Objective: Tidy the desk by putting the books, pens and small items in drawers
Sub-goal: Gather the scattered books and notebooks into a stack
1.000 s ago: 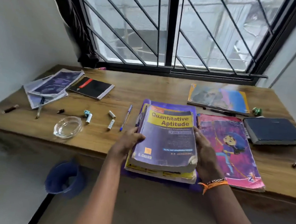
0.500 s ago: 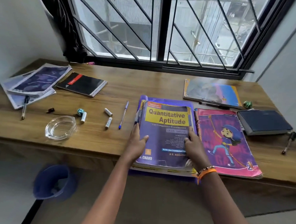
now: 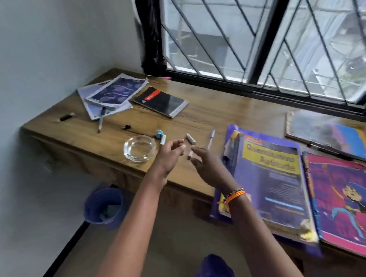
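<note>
Desk of wood ran under a barred window, wall at left. Counted left to right. One dark stub near the left edge. Two stacked purple-printed booklets at back left, one pen lying partly on the lower one, tip toward the front. One black notebook just right of them. One small black bit in front of the booklets. One glass dish near the front edge. One teal lump touching a white cylinder just behind the dish.

Left hand hovered over the desk right of the dish, fingers loosely curved, holding nothing. Right hand hovered beside it, fingers extended and relaxed, holding nothing; orange bands at the wrist. Between the fingertips lay a second white cylinder, partly hidden; contact could not be told through blur. A third white cylinder lay just behind, and one blue pen right of that.

Book stack, blue and yellow cover, overhung the front edge, apart from both hands. One pink book touching its right side. One blue-cover book behind, a dark pen at its front edge.

One blue bin stood on the floor below the desk.
</note>
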